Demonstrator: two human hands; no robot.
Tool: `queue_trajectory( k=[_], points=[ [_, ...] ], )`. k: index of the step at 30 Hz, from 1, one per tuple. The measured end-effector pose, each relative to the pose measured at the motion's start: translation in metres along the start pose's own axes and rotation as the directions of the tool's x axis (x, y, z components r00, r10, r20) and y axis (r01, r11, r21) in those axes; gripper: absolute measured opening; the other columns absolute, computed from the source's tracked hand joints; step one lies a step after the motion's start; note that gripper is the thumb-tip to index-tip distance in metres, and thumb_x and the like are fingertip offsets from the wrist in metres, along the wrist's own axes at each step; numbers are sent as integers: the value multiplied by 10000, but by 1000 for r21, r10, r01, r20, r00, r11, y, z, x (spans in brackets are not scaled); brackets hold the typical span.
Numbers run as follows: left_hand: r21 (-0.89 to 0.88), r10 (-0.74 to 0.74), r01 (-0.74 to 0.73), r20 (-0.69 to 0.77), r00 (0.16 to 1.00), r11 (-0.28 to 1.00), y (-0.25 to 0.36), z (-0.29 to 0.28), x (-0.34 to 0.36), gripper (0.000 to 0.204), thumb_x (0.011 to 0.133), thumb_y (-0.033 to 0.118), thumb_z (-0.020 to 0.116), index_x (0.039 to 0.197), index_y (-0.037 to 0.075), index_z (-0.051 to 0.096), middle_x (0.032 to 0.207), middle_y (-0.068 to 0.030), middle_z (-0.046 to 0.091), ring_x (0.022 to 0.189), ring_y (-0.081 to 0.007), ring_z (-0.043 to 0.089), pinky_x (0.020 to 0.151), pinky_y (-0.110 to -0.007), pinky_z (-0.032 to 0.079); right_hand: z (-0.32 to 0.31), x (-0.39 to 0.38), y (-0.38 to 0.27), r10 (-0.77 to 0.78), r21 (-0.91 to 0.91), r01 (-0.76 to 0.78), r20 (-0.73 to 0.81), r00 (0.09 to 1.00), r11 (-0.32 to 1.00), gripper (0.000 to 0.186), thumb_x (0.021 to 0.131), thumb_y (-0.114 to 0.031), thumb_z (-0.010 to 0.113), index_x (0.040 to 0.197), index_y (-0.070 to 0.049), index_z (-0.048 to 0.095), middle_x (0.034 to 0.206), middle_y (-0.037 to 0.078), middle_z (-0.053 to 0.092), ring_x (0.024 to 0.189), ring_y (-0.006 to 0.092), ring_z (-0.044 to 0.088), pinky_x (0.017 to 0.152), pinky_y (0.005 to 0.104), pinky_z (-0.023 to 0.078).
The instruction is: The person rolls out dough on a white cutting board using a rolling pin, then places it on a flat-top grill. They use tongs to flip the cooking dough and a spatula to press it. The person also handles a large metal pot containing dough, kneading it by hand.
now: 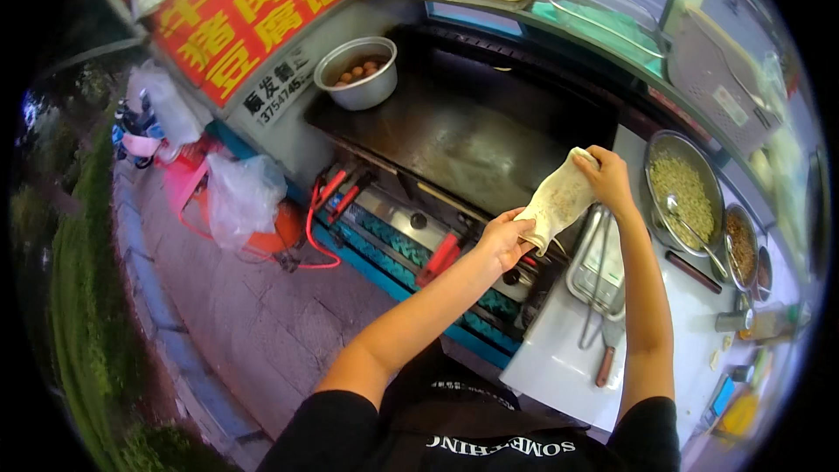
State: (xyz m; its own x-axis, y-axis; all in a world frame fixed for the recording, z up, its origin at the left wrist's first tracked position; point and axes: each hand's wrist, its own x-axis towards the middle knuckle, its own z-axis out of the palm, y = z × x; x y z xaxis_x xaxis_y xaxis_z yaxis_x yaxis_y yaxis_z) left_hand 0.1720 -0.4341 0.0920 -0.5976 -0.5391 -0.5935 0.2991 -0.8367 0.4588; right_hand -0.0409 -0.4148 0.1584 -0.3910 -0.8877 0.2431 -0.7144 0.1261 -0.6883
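Left hand [505,240] and right hand [606,177] pinch a stretched dough sheet [558,201] at frame centre above the griddle [454,144]; uneven tension may tear it.

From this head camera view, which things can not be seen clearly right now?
- Head view: the dough sheet hides the left hand's fingertips and the griddle behind it.
- The right hand covers the sheet's top corner.
- The bowl of filling and small bowls are blurred by the fisheye rim.
- The metal pot's round contents are too small to identify.
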Motion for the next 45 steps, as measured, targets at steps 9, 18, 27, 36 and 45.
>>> queue_trajectory(
  k=[9, 18, 27, 36, 45],
  points=[
    [-320, -65, 44, -54, 996, 946, 95, -64, 109, 406, 913, -48, 414, 1318, -26, 404, 1309, -203, 481, 1202, -343, 506, 1035, -463, 440, 156, 142, 11, 42, -174, 1, 247, 968, 985, 321, 812, -352, 689, 905, -44, 687, 851, 172, 675, 777, 303, 665, 712, 392, 507],
    [-507, -96, 34, -97, 991, 861, 123, -86, 128, 440, 851, -55, 416, 1284, -110, 357, 1319, -246, 444, 1237, -365, 458, 1059, -512, 384, 216, 179, 19, 234, -330, -145, 247, 940, 933, 362, 820, -392, 680, 1023, -93, 700, 967, 159, 691, 914, 330, 659, 809, 401, 505],
    [45, -97, 95, 36, 995, 994, 183, -70, 45, 582, 886, 82, 479, 1418, -48, 281, 1434, -219, 388, 1353, -352, 350, 1103, -526, 281, 194, 158, 35, 67, -477, -44, 32, 997, 878, 367, 873, -326, 630, 1154, -92, 615, 1160, 100, 603, 1129, 286, 549, 931, 395, 469],
    [491, -38, -557, 726, 686, -670, 203, -86, 214, 604, 998, 390, 332, 1487, 47, 236, 1551, -131, 223, 1457, -249, 120, 1183, -432, 66, 192, 98, 45, -76, -503, 330, 459, 885, 799, 775, 922, -525, 482, 1456, -1, 280, 1545, 145, 227, 1444, 279, 168, 1189, 387, 134],
    [144, -325, -561, 687, 650, -815, 225, -90, 217, 717, 978, 502, 336, 1512, 73, 125, 1585, -78, 111, 1467, -203, 46, 1191, -438, 2, 178, 84, 57, -152, -465, 455, 553, 819, 760, 856, 898, -579, 470, 1483, -12, 207, 1558, 142, 192, 1452, 259, 148, 1188, 421, 112]
  ],
)
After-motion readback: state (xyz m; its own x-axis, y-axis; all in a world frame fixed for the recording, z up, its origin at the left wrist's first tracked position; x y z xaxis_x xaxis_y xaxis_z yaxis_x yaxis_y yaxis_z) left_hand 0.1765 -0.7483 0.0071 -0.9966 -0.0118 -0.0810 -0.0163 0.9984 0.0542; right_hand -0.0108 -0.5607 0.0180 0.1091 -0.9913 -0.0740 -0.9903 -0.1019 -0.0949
